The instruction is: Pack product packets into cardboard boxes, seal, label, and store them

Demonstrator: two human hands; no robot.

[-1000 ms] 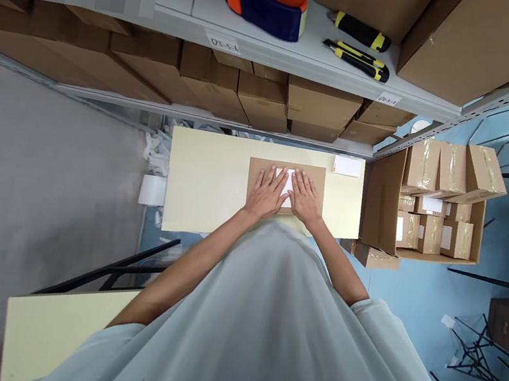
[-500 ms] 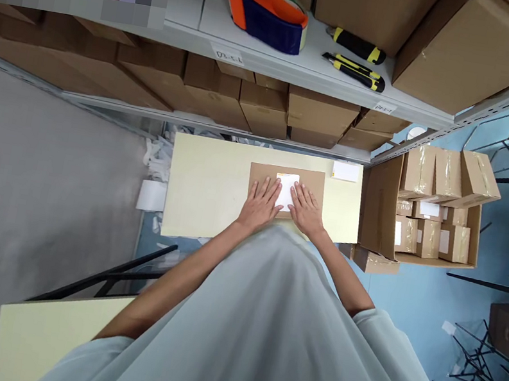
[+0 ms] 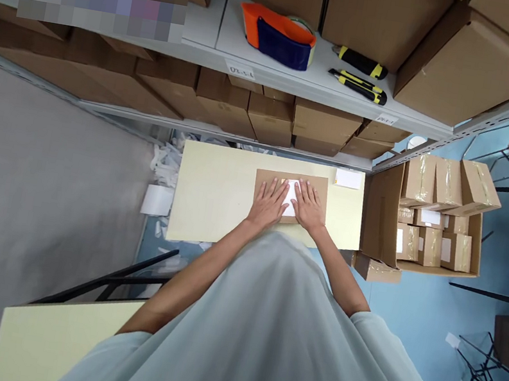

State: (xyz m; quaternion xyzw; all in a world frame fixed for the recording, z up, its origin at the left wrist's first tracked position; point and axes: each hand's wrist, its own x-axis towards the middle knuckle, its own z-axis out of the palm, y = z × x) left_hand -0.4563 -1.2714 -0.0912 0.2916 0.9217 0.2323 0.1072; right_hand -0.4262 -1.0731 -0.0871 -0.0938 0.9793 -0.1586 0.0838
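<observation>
A flat brown cardboard box [image 3: 318, 187] lies on a pale yellow table [image 3: 210, 189]. A white label [image 3: 291, 198] sits on top of the box. My left hand [image 3: 268, 204] lies flat with fingers spread on the box, over the label's left edge. My right hand [image 3: 309, 207] lies flat beside it, fingers stretched over the label's right edge. Both hands press down and hold nothing. A small white card [image 3: 348, 179] rests on the table's far right corner.
A large open carton [image 3: 380, 215] of small taped boxes stands right of the table. The shelf above holds an orange and blue tape dispenser [image 3: 280, 37], two yellow-black utility knives [image 3: 359, 84] and big cartons. White paper scraps [image 3: 158, 200] lie on the floor at left. A second table [image 3: 48, 344] is near left.
My hands slid back toward me half a second ago, baring more of the label, and have moved forward over it again. The view has shifted a little.
</observation>
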